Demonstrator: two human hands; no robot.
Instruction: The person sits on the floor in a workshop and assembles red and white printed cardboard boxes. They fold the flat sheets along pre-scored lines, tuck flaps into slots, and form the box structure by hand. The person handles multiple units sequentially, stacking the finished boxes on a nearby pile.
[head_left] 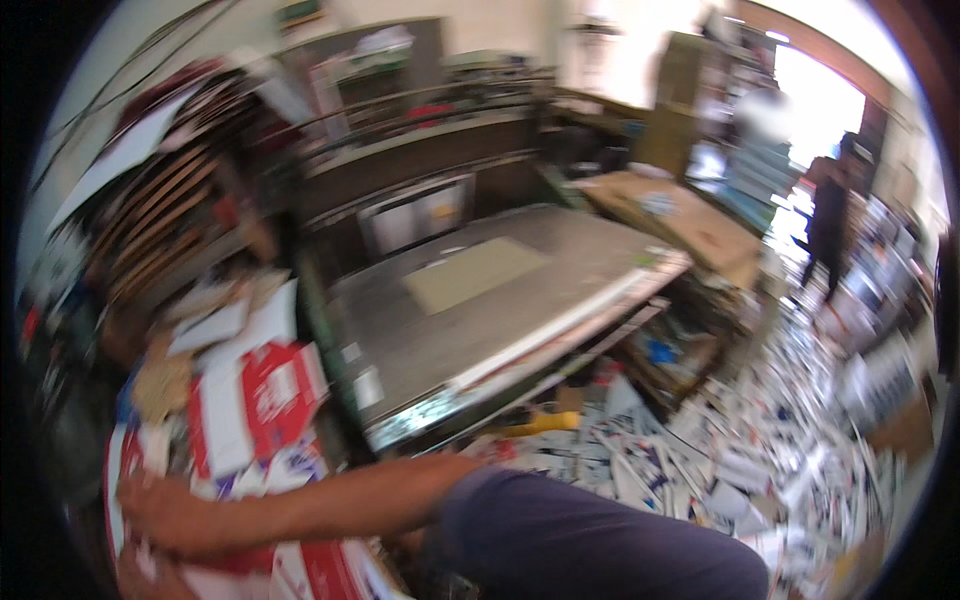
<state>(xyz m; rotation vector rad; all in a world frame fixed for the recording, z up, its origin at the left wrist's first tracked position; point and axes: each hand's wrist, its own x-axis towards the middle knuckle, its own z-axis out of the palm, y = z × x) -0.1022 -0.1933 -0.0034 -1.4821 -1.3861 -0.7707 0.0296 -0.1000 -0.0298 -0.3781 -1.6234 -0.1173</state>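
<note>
Two hands are working at the lower left of the head view, both close to a pile of red-and-white printed sheets. The right hand is reaching across from a bare forearm and a dark sleeve, and is lying over the near left part of the pile. The left hand is showing only partly at the lower edge, just below the right. Motion is blurring the fingers of both; how far they are opening, and whether either is gripping a sheet, this inspector cannot tell. The printed sheets are lying left of a large machine, with a tan piece of board and loose white sheets resting near their far end. On the machine's grey flat bed, a pale greenish-tan rectangular board is lying flat, and a white strip is running along the front edge. Farther left, a stack of boards is leaning unevenly. To the right of the bed, a brown tabletop is carrying a few small pale items. Paper scraps are covering the floor at the right, and a person in dark clothing is standing beyond them.
</note>
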